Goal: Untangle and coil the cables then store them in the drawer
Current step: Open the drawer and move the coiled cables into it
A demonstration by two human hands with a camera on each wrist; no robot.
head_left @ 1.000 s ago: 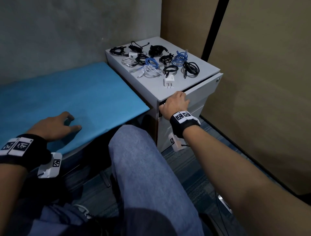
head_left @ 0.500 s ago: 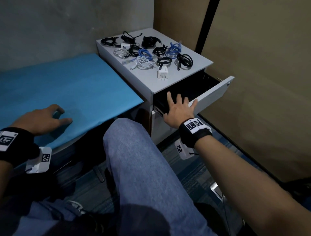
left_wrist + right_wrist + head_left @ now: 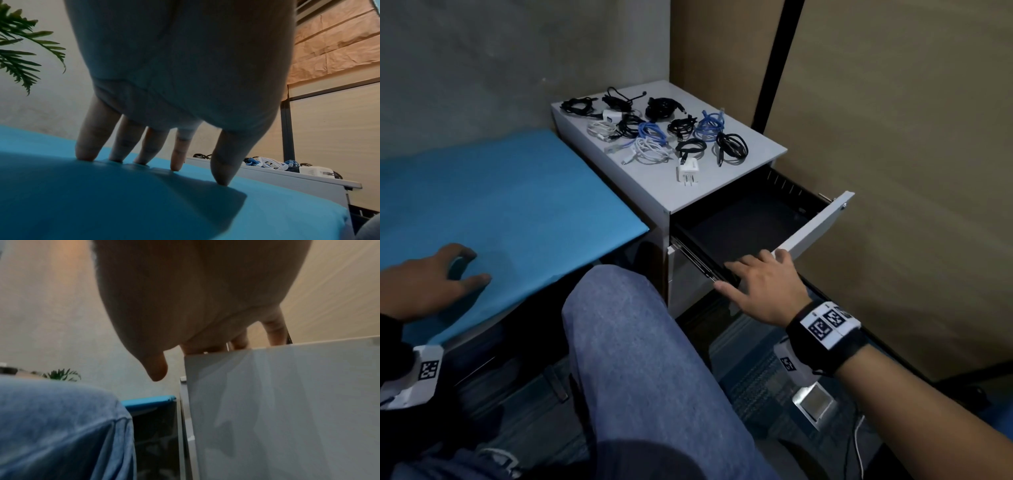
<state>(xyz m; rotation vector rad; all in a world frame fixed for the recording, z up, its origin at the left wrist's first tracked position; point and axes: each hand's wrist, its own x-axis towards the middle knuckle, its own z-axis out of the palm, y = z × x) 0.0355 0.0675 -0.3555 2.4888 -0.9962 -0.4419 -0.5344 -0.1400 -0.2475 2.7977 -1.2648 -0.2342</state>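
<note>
Head view: the grey metal cabinet's top drawer [image 3: 815,226] is now pulled further out than half a second ago, its dark inside more widely exposed. The right hand [image 3: 767,287] is laid with straight, spread fingers on the drawer's near corner, where earlier it was held just short of the front. The coiled black, blue and white cables [image 3: 654,133] are left unmoved on the cabinet top [image 3: 688,198]. The left hand [image 3: 428,284] is kept fingertips-down, fingers relaxed, on the blue tabletop [image 3: 500,205].
</note>
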